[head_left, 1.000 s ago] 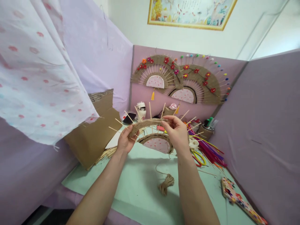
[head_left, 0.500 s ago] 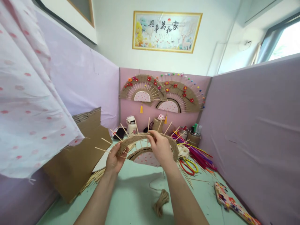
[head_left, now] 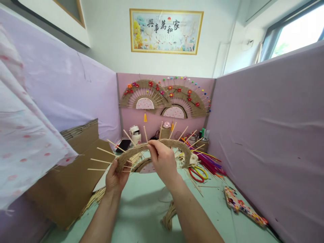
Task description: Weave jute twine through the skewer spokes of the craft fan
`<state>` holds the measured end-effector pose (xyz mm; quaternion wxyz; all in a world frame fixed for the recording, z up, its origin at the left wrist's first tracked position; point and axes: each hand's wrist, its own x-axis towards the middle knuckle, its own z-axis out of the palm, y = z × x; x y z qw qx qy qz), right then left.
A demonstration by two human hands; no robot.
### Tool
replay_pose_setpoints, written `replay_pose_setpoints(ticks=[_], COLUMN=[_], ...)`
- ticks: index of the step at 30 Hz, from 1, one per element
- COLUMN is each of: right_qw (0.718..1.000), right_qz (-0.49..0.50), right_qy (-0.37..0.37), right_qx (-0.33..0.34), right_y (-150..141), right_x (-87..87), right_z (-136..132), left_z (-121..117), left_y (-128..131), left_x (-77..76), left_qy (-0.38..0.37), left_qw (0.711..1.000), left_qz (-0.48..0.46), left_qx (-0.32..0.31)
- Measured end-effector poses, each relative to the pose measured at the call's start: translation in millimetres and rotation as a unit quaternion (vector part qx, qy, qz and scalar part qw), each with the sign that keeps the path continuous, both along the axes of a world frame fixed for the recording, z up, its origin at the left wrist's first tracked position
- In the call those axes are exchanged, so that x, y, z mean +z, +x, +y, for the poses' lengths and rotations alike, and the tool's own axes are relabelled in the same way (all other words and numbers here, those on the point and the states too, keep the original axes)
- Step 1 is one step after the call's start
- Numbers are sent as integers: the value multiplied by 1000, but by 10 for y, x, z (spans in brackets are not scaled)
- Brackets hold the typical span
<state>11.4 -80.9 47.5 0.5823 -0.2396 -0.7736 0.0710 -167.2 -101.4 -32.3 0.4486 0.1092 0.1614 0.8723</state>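
The left hand [head_left: 116, 178] holds the left end of the twine-covered arch [head_left: 174, 143] between thumb and fingers, and the right hand [head_left: 163, 161] pinches its upper edge near the top of the curve. The arch is lifted above the bench [head_left: 210, 216], in the middle of the frame, with thin sticks [head_left: 183, 133] going outward from it like rays. Below it shows a spotted half-disc [head_left: 146, 168], partly hidden by the right hand. I judge that the step in hand is to lay or press the wrapping along the curve; whether a loose strand is between the right fingertips, I cannot tell. The next move would call for a steady left hand and even, gentle tension, so that the sticks do not bend. At lower middle lies a twine bundle [head_left: 167, 218]; at lower right, a flower-patterned tool [head_left: 243, 207].
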Motion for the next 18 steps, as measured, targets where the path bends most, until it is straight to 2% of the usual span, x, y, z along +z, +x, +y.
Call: replay_pose_setpoints(ticks=[6,12,18], right_qw=[1000,991,985], right_qz=[-15,-72,-82], right_qy=[-1,-72,-107], right_qx=[-21,-88,-107], right_y=[45,70,29], right_x=[-5,-70,-200], right_z=[63,289,496], left_z=[44,152,171], left_y=[96,179,183], left_x=[-38,-96,-147], left_qy=[-14,-90,-142], left_qw=[999,991,980], left_qz=[4,7,42], left_qx=[-36,-95,-129])
